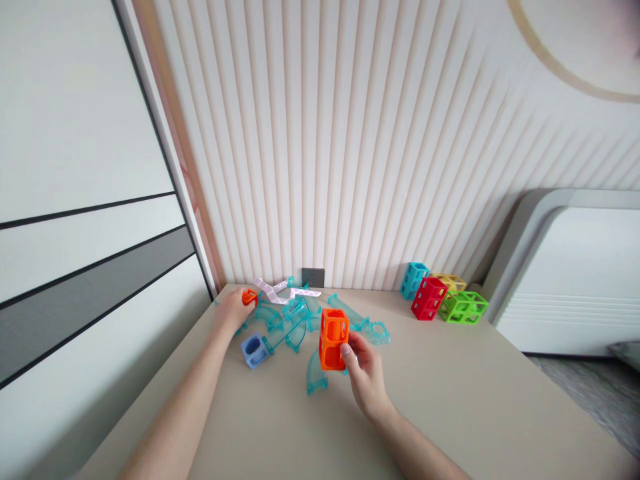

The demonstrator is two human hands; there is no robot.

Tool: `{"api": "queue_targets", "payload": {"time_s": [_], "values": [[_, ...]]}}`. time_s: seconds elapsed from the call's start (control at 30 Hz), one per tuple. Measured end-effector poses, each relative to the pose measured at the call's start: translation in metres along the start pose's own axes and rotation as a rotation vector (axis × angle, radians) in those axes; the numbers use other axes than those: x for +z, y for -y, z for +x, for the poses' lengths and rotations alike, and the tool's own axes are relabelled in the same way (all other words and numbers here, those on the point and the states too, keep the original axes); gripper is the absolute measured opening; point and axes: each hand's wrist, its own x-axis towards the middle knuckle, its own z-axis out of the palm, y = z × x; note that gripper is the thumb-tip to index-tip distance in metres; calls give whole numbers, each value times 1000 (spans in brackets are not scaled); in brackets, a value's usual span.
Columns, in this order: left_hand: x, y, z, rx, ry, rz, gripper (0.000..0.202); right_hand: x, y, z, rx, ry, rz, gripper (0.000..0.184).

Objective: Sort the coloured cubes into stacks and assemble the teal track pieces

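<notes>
My right hand grips a two-tier stack of orange open-frame blocks, thumb on its near side, held up over the table. At the far left, my left hand is closed around a smaller orange open-frame block, partly hidden by the fingers. A blue block with a round opening lies close to my left forearm. Between the hands, translucent teal track pieces lie in a loose pile. One curved teal piece rests just behind the orange stack, partly covered by it.
White-lilac zigzag strips lie on the pile near the wall. Red, teal-blue, yellow and green frame blocks stand grouped at the back right of the table. A dark socket sits on the ribbed wall.
</notes>
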Motion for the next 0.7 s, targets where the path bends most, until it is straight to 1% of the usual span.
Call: {"api": "queue_targets", "payload": {"time_s": [0.13,0.37,0.47,0.7], "values": [[3,2,-1,18,-36,8,33,-1,-3,-1,-1,3,-1,38],[9,4,-4,79,-151,28,33,-1,-4,0,-1,11,3,39],[9,4,-6,137,-197,49,31,-1,-3,0,-1,7,-6,40],[4,-4,-10,330,-301,103,36,-2,-4,-1,-29,41,-58,37]]}}
